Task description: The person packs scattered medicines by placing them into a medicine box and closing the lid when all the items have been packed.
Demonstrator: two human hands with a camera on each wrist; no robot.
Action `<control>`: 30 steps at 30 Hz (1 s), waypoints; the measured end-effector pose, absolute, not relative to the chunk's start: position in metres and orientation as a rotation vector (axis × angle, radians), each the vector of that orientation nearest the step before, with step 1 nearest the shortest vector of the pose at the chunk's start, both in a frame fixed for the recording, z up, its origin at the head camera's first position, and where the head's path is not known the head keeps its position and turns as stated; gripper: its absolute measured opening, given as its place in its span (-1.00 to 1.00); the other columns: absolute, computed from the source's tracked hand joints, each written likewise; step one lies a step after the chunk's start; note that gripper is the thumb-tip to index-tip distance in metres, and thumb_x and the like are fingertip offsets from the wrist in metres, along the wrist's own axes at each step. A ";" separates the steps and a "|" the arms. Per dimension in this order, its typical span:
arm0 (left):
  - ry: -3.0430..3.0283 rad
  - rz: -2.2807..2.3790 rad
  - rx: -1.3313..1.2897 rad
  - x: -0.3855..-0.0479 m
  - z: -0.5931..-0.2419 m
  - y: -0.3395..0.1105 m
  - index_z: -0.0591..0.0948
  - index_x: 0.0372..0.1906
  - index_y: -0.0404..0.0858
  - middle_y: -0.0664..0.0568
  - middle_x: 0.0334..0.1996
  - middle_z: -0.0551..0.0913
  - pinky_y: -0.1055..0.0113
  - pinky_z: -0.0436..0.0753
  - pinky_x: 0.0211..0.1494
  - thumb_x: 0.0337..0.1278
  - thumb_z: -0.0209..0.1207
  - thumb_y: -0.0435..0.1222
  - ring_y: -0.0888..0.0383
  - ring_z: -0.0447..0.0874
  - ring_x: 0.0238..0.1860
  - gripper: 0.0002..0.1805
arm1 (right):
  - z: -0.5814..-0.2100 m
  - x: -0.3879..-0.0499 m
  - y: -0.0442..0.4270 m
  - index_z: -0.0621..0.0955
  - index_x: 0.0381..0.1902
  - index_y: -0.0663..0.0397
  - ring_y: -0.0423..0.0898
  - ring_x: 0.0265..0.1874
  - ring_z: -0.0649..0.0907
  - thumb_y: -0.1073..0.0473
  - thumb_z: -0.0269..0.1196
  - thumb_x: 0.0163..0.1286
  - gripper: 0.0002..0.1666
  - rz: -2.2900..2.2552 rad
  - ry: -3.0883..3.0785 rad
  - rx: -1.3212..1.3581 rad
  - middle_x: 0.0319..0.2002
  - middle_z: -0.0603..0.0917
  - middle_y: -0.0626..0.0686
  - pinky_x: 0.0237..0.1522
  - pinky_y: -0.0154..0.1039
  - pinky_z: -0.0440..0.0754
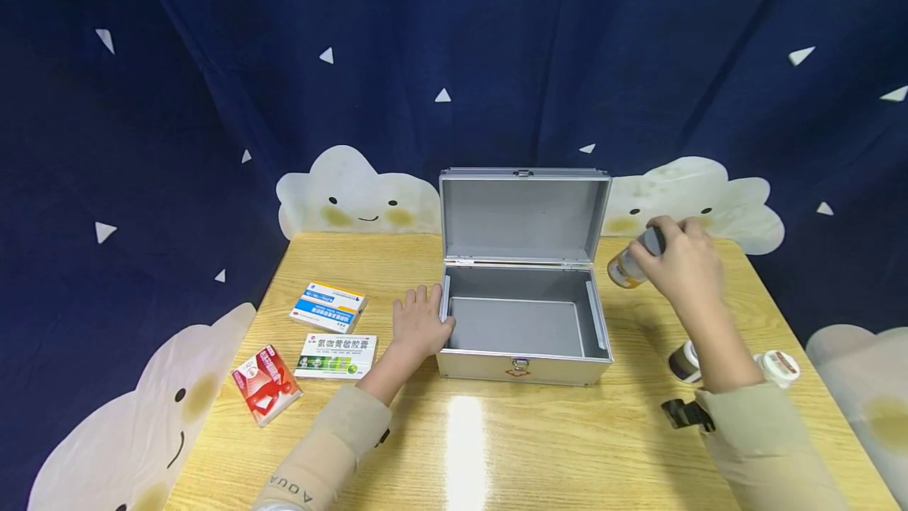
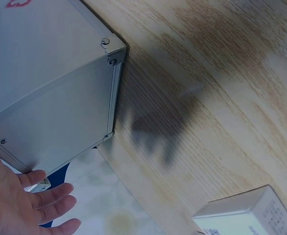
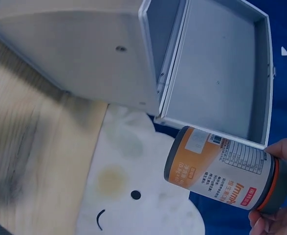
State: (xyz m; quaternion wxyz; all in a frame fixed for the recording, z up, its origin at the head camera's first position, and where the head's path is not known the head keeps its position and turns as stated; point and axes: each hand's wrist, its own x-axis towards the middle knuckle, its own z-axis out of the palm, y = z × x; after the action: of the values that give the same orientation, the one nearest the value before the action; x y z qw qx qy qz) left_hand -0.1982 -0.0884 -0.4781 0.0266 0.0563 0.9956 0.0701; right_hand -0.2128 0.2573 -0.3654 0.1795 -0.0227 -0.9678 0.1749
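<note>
The bottle [image 3: 216,169], tilted above the desk [image 1: 553,448] just right of the open metal case [image 1: 471,367], is probably best guided slowly, base first, clear of the raised lid [image 1: 518,219], with the case braced against sliding. By the right grip [image 1: 681,259], the bottle's cap [image 3: 280,183] is pinched between thumb and curled fingers; by the left grip [image 1: 418,326], with fingers loosely spread and nothing held, the case's left rim [image 1: 445,298] is touched

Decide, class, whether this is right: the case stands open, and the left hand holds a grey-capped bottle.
Not quite: the right hand, not the left hand, holds the grey-capped bottle, as the head view shows. The case does stand open.
</note>
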 end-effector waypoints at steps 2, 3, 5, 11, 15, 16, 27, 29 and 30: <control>3.078 0.217 0.173 -0.198 -0.478 -0.088 0.24 0.27 -0.17 -0.17 0.08 0.38 -0.04 0.28 0.06 0.03 -0.05 0.03 -0.10 0.30 0.09 -0.33 | -0.364 -0.213 0.253 0.47 0.01 0.20 0.30 -0.31 0.44 -0.02 0.13 0.15 -0.47 0.502 -2.730 -0.039 -0.16 0.39 0.39 -0.49 0.14 0.38; 3.078 0.218 0.172 -0.198 -0.478 -0.089 0.24 0.27 -0.17 -0.17 0.08 0.38 -0.04 0.28 0.06 0.03 -0.05 0.03 -0.10 0.30 0.09 -0.33 | -0.364 -0.213 0.250 0.47 0.01 0.20 0.30 -0.30 0.44 -0.01 0.13 0.15 -0.47 0.507 -2.734 -0.024 -0.15 0.39 0.39 -0.48 0.14 0.38; 3.080 0.221 0.171 -0.198 -0.478 -0.088 0.24 0.27 -0.17 -0.17 0.08 0.38 -0.04 0.28 0.06 0.03 -0.05 0.02 -0.10 0.30 0.09 -0.33 | -0.364 -0.212 0.245 0.48 0.01 0.19 0.30 -0.30 0.44 -0.01 0.14 0.15 -0.48 0.514 -2.732 0.007 -0.15 0.40 0.39 -0.48 0.14 0.38; 3.078 0.222 0.168 -0.197 -0.478 -0.089 0.24 0.27 -0.17 -0.17 0.08 0.39 -0.04 0.28 0.06 0.03 -0.05 0.03 -0.10 0.30 0.09 -0.33 | -0.368 -0.213 0.229 0.49 -0.02 0.15 0.27 -0.31 0.47 0.00 0.18 0.13 -0.50 0.525 -2.732 0.100 -0.16 0.41 0.36 -0.48 0.15 0.42; 3.073 0.228 0.163 -0.197 -0.478 -0.089 0.25 0.26 -0.17 -0.17 0.07 0.39 -0.03 0.28 0.04 0.03 -0.04 0.03 -0.09 0.31 0.07 -0.33 | -0.372 -0.215 0.218 0.51 -0.02 0.12 0.23 -0.33 0.48 -0.03 0.20 0.13 -0.50 0.512 -2.749 0.162 -0.16 0.42 0.34 -0.55 0.09 0.42; 3.072 0.227 0.161 -0.198 -0.478 -0.089 0.25 0.26 -0.17 -0.17 0.07 0.39 -0.03 0.29 0.04 0.03 -0.03 0.03 -0.09 0.31 0.07 -0.33 | -0.373 -0.215 0.216 0.51 -0.02 0.13 0.22 -0.35 0.48 -0.03 0.20 0.13 -0.49 0.509 -2.753 0.182 -0.17 0.42 0.33 -0.57 0.06 0.42; 3.071 0.204 0.159 -0.199 -0.479 -0.088 0.23 0.28 -0.16 -0.16 0.07 0.39 -0.02 0.29 0.05 0.06 -0.02 0.05 -0.09 0.31 0.08 -0.32 | -0.394 -0.219 0.192 0.54 -0.05 0.12 0.12 -0.40 0.46 -0.02 0.21 0.10 -0.52 0.471 -2.786 0.311 -0.28 0.43 0.24 -0.56 0.00 0.43; 3.070 0.204 0.158 -0.199 -0.479 -0.088 0.24 0.27 -0.16 -0.16 0.07 0.39 -0.02 0.29 0.05 0.06 -0.02 0.05 -0.09 0.31 0.07 -0.33 | -0.400 -0.220 0.189 0.54 -0.06 0.12 0.13 -0.40 0.47 -0.02 0.23 0.10 -0.52 0.453 -2.789 0.330 -0.27 0.44 0.25 -0.54 0.02 0.45; 3.071 0.207 0.158 -0.199 -0.478 -0.088 0.24 0.26 -0.16 -0.16 0.07 0.39 -0.02 0.29 0.04 0.06 -0.02 0.04 -0.09 0.31 0.07 -0.33 | -0.403 -0.221 0.189 0.54 -0.06 0.13 0.13 -0.39 0.47 -0.02 0.23 0.10 -0.51 0.442 -2.788 0.341 -0.27 0.44 0.26 -0.53 0.03 0.46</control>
State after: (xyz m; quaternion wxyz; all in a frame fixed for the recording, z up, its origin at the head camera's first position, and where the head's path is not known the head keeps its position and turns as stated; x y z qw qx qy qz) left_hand -0.1988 -0.0879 -0.4785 0.0296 0.0513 0.9960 0.0672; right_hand -0.2209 0.1887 -0.4025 0.1485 0.1184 -0.9697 0.1537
